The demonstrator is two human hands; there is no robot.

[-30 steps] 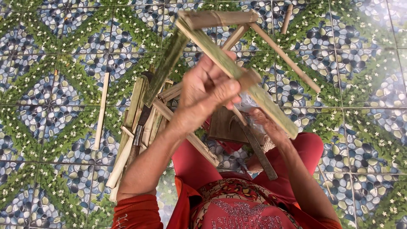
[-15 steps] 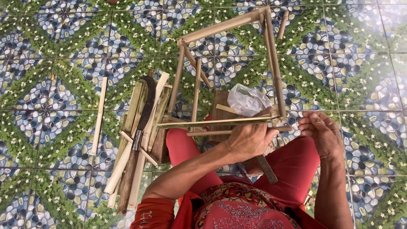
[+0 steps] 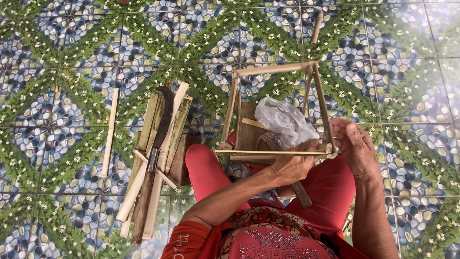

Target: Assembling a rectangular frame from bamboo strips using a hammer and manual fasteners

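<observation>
the bamboo frame (image 3: 275,110) rests upright over the person's red-clad lap above the tiled floor (image 3: 72,48), its near bar gripped by the left hand (image 3: 294,165) while the right hand (image 3: 357,148) pinches the near right corner, split bamboo strips (image 3: 153,148) lying well apart to the left.

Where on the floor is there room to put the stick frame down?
Bare tile lies right of the square bamboo-stick frame, and along the top, left of the lone short stick. It is crowded by the pile of split bamboo strips and the clear plastic bag.
</observation>
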